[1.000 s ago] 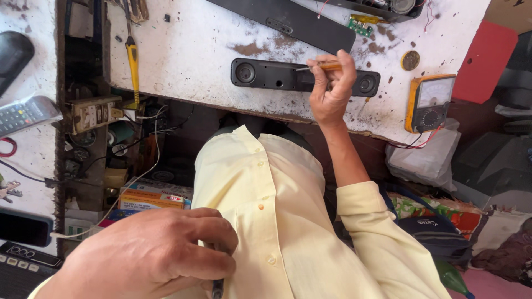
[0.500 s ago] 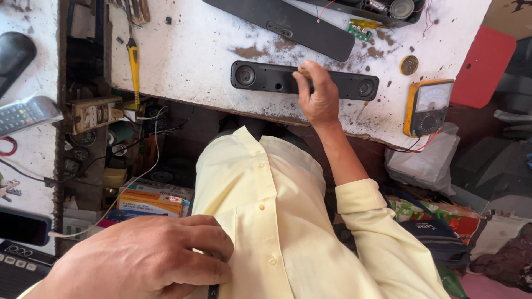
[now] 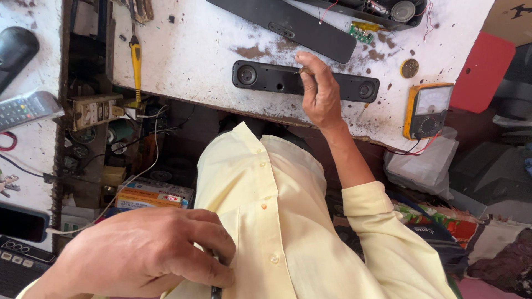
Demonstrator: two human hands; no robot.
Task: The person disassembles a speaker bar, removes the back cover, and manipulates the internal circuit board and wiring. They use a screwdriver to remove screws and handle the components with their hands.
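Far left: a grey remote control (image 3: 25,109) lies on a white surface, with a dark phone (image 3: 21,222) lower down at the edge.
Left hand (image 3: 147,254): curled nearly closed against the pale yellow shirt (image 3: 277,210), fingers pinched on a thin dark object (image 3: 215,292) that pokes out below them; what it is cannot be told, as the hand hides most of it.
Shelf under the counter: a power strip (image 3: 97,109), tangled wires and an orange box (image 3: 152,195).
Counter (image 3: 188,55): white and stained, with a yellow-handled screwdriver (image 3: 135,61) near its left edge.
Speaker bar (image 3: 277,80): long, black, lying flat on the counter with a round speaker at each end.
Right hand (image 3: 320,94): raised over the middle of the speaker bar, fingers bent and pinched around a small brownish thing (image 3: 303,70).
Behind: a long black panel (image 3: 288,26) and a small green circuit board (image 3: 361,35).
Right: a coin (image 3: 409,68) and a yellow meter (image 3: 428,109) at the counter's edge.
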